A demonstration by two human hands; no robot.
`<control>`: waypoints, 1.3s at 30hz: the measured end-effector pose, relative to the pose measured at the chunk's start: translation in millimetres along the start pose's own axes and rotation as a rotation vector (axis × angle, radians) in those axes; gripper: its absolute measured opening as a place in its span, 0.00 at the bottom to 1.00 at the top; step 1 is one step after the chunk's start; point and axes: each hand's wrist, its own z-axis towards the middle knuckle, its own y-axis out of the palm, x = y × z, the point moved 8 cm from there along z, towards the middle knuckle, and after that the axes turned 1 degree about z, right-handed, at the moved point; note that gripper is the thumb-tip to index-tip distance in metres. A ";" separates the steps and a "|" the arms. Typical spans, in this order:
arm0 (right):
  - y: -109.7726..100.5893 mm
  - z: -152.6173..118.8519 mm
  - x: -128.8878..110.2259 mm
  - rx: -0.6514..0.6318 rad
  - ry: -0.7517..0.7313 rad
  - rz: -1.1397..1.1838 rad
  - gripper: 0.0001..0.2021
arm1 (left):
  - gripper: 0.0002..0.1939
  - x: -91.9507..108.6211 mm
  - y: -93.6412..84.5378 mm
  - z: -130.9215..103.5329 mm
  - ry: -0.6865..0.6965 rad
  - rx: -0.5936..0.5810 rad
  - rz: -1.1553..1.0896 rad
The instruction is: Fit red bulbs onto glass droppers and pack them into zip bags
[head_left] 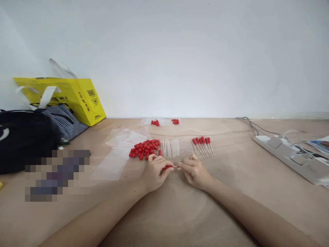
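Observation:
My left hand (pixel 158 171) pinches a red rubber dropper bulb (pixel 167 167) near the table's middle. Facing it, my right hand (pixel 194 171) is closed on a thin clear dropper tube (pixel 175 167), whose end meets the bulb's open end; how deep it sits I cannot tell. Just beyond my left hand lies a heap of loose red bulbs (pixel 145 148). A row of bare clear tubes (pixel 176 147) stretches to the right of that heap. Farther right lie several droppers with red bulbs on their tubes (pixel 204 145), side by side.
Clear plastic bags (pixel 110 164) lie flat at left. Another bag with red bulbs (pixel 155 122) is by the wall. A yellow bag (pixel 84 99), striped pouch (pixel 61 121) and black bag (pixel 23 140) stand at far left. A white power strip (pixel 285 156) with cables sits right. A pixelated patch covers something at left.

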 end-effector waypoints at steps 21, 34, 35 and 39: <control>-25.4 -35.4 118.9 0.190 0.671 -0.169 0.13 | 0.07 -40.7 -21.4 1.1 -0.253 0.106 0.443; -7.9 -42.9 140.8 -0.072 0.864 -0.306 0.13 | 0.08 -50.1 -17.7 7.4 -0.211 0.111 0.536; -7.5 -43.4 141.6 -0.087 0.876 -0.313 0.13 | 0.08 -49.8 -17.0 7.8 -0.206 0.108 0.545; -10.1 -44.1 140.8 -0.120 0.908 -0.332 0.13 | 0.07 -45.0 -18.6 8.9 -0.177 0.138 0.567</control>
